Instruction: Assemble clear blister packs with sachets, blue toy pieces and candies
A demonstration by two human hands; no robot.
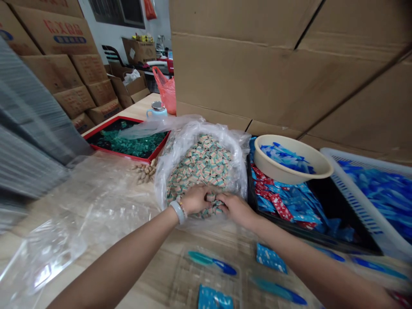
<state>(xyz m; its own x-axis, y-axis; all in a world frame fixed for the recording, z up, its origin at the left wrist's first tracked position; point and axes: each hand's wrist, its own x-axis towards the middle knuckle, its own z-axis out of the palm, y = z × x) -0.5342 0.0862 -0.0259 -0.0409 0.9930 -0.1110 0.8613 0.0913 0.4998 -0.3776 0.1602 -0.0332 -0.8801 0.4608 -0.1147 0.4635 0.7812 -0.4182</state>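
A clear plastic bag (162, 171) stands with its mouth folded open, full of small pink-and-green wrapped pieces (206, 159). Both hands reach into its near side. My left hand (195, 199), with a pale bangle at the wrist, has its fingers curled over a few of the wrapped pieces. Close beside it, my right hand (236, 208) pinches at the same pieces with thumb and fingers. On the table in front, blurred clear plastic trays hold a teal-and-blue feather-shaped item (212, 262) and blue printed packets (271, 258).
Right of the bag are a black tray (350, 223) of blue and red packets, a cream basin (294, 176) and a white basket (360, 201) of blue items. To the left lie a red-rimmed tray (125, 156), peanuts (146, 171) and clear plastic trays (80, 223). Cardboard (257, 77) walls the back.
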